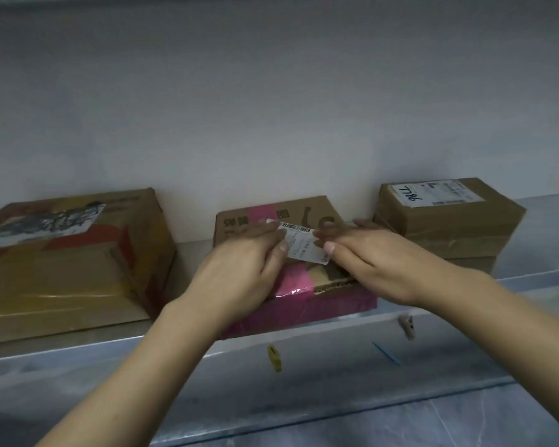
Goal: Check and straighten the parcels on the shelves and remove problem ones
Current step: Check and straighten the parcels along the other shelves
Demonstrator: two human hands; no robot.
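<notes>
On the shelf (304, 353) the pink-taped parcel (317, 209) sits mid-row, and my left hand (239, 269) and right hand (378, 262) each pinch one edge of its barcode label (304, 246). I judge the label is half lifted, so a careless tug could tear it or peel it off. Its print is too blurred to read, while the right-hand parcel (449, 227) shows handwriting that looks like "98LL".

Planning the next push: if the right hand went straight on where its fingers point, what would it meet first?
Probably the left hand: the right hand points leftward across the white label that both pinch, above the pink-taped box. Depth is unclear.
</notes>
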